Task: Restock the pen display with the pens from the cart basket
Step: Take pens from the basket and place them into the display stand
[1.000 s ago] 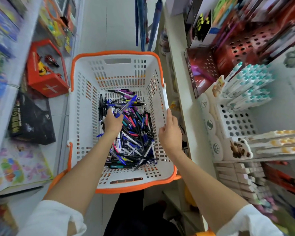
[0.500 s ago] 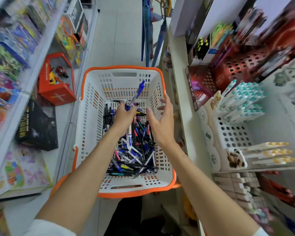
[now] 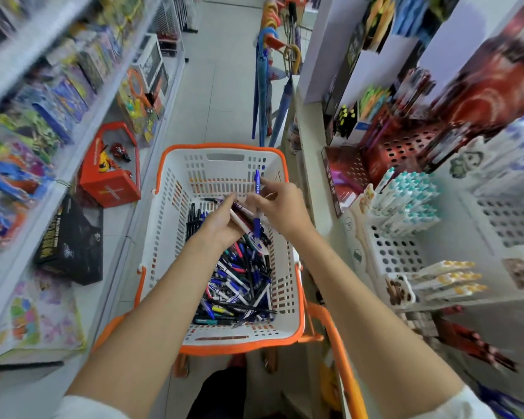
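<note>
A second ago the left hand was down in the pile of pens and the right hand lay on the right wall of the basket. Now both hands have come up and met over the far half of the basket, almost touching.

The left hand has its fingers curled round a handful of pens, pale and dark-red barrels fanning out toward the right. The right hand pinches a blue pen, which stands nearly upright between the two hands. It looks like the one the left hand lifted out half a second back.

So the first pick is made, and the person seems to be sorting or passing pens from hand to hand. Nothing has gone across yet. Most of the stock lies heaped in the near half of the basket.

The pen display stands on the shelf to the right, well apart from the hands. Its white holed rack shows open slots below the teal-capped pens. The right hand is the nearer one for that reach, I would guess.
</note>
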The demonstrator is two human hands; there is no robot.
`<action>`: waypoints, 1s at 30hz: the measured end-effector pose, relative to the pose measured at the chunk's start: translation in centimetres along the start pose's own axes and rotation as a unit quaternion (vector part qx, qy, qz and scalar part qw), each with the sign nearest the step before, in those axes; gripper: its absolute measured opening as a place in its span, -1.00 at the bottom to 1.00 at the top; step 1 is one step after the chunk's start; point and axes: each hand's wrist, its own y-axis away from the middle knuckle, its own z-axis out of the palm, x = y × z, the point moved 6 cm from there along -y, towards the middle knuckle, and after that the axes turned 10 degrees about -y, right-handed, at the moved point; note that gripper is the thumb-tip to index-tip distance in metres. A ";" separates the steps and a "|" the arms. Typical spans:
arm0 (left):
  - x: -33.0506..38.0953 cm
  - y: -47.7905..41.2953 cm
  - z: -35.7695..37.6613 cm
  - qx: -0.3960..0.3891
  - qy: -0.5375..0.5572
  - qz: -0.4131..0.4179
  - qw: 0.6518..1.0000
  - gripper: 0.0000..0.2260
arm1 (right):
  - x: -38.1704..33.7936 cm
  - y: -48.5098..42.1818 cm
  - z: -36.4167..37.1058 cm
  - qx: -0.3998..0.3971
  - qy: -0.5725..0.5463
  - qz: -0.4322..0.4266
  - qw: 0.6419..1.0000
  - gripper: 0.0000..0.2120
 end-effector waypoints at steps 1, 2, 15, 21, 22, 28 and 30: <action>-0.2 0.2 0.1 -0.007 -0.006 0.001 1.000 -0.65 | -0.3 0.3 0.5 0.000 0.040 -0.023 0.999 -0.77; -0.3 0.4 0.3 -0.017 -0.010 0.004 1.000 -0.63 | -0.3 0.5 0.9 0.002 0.072 -0.041 0.997 -0.79; 2.0 1.9 1.1 0.148 0.082 0.122 0.978 -0.82 | 2.7 4.9 2.6 0.242 -0.503 0.270 0.784 -0.70; 0.7 4.5 3.9 0.054 -0.123 0.179 0.975 -0.91 | 1.8 5.0 4.6 0.291 -0.592 0.332 0.674 -0.70; 1.2 4.9 3.9 0.021 -0.155 0.186 0.970 -0.90 | 1.6 4.8 4.5 0.267 -0.588 0.322 0.692 -0.72; 2.9 7.3 3.1 -0.136 -0.218 0.115 0.960 -0.81 | 1.5 2.9 -0.3 0.093 -0.376 0.184 0.903 -0.79; 2.5 7.6 2.9 -0.160 -0.249 0.076 0.952 -0.54 | 0.1 2.1 -1.0 -0.033 -0.279 0.138 0.950 -0.74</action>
